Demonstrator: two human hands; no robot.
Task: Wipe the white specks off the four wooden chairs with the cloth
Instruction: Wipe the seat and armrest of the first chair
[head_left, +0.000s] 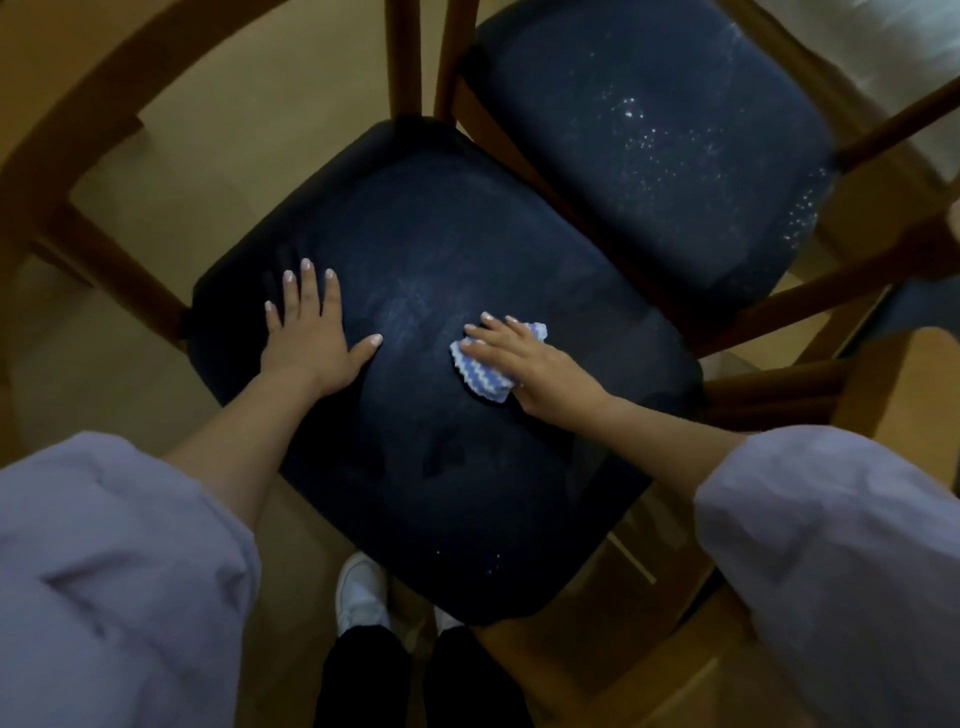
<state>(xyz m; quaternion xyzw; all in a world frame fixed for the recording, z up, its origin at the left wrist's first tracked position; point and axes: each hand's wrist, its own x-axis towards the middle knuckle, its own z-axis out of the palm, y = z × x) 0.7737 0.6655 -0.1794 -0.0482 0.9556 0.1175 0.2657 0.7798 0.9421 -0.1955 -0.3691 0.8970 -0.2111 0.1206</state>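
Striped cloth (483, 378) is pressed onto the navy chair seat (441, 228) by the right grip (519, 358), seemingly flat-fingered; left grip (306, 332) is laid spread.

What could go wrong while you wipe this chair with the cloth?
1. The cloth under the right hand might only smear the dust: pale streaks show on the near seat right beside it.
2. A few specks near the seat's front edge lie far from the cloth and could get missed.
3. Specks pushed off that edge may land on the shoe below.
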